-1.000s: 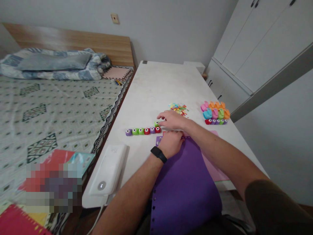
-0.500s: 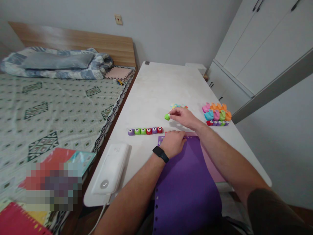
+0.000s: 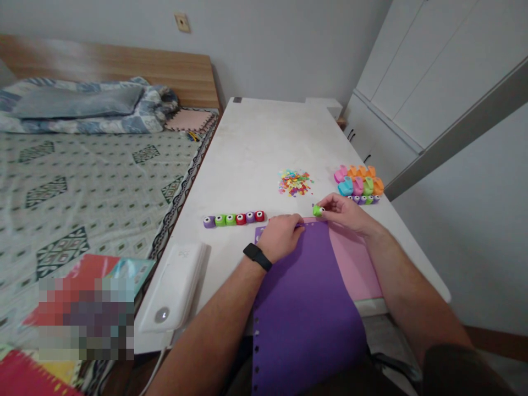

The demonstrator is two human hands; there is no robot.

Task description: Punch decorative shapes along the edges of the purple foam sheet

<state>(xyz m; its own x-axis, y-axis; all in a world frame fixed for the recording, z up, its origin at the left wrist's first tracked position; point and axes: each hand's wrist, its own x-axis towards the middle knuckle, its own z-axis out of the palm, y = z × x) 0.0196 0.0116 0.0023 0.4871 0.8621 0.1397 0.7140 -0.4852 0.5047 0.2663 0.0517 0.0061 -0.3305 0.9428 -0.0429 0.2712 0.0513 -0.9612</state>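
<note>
Green craft punch [image 3: 317, 210] is pinched in the right hand [image 3: 344, 214] near the far edge of the purple sheet [image 3: 305, 302], where the left hand [image 3: 282, 235] rests, presumably for steadiness, its grip unclear.

A grey pillow [image 3: 78, 103] lies on a rumpled blanket [image 3: 152, 110] before a wooden headboard [image 3: 124, 65]. White cabinets [image 3: 416, 71] stand at the right.
</note>
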